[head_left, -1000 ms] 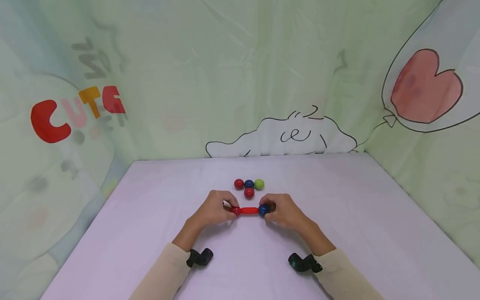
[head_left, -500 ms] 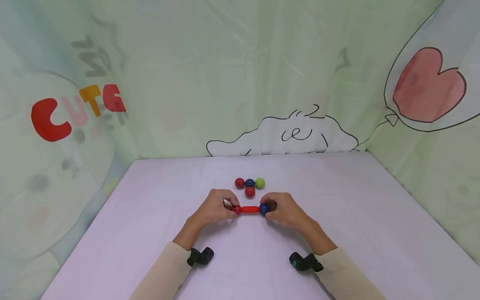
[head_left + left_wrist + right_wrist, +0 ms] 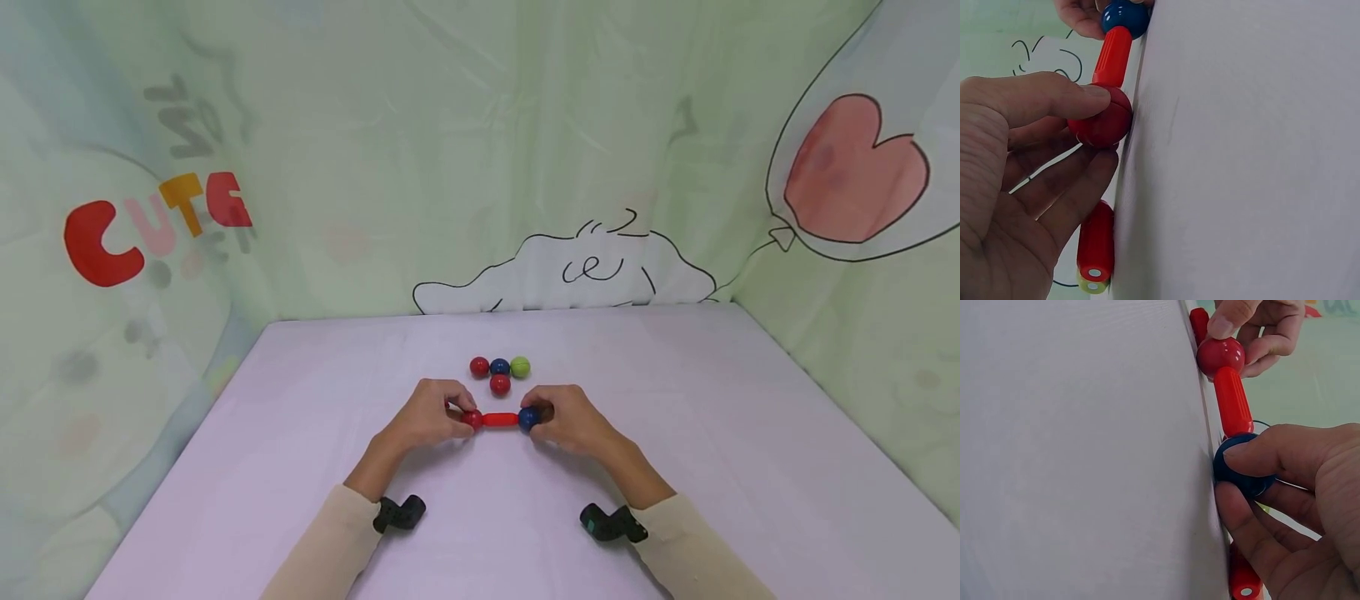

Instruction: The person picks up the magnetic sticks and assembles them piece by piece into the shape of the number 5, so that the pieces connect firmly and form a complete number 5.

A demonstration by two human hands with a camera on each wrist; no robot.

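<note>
From where I stand, the red rod (image 3: 499,419) lies straight between the person's two hands, its long axis running along the far edge of the table (image 3: 487,517), about midway between the left and right edges. The left grip (image 3: 437,414) pinches the red ball (image 3: 472,420) at the rod's left end; the right grip (image 3: 567,419) pinches the blue ball (image 3: 528,418) at its right end. Neither hand looks clearly nearer the rod. Both balls touch it, though I can't tell how firmly they're joined.

That shared line seems to be what matters: a push or pull from either side would probably act along the rod. Towards the far edge, apart from the rod, a row of red, blue and green balls (image 3: 520,367) sits close together, with another red ball (image 3: 500,384) on the near side of the row's blue one.
</note>
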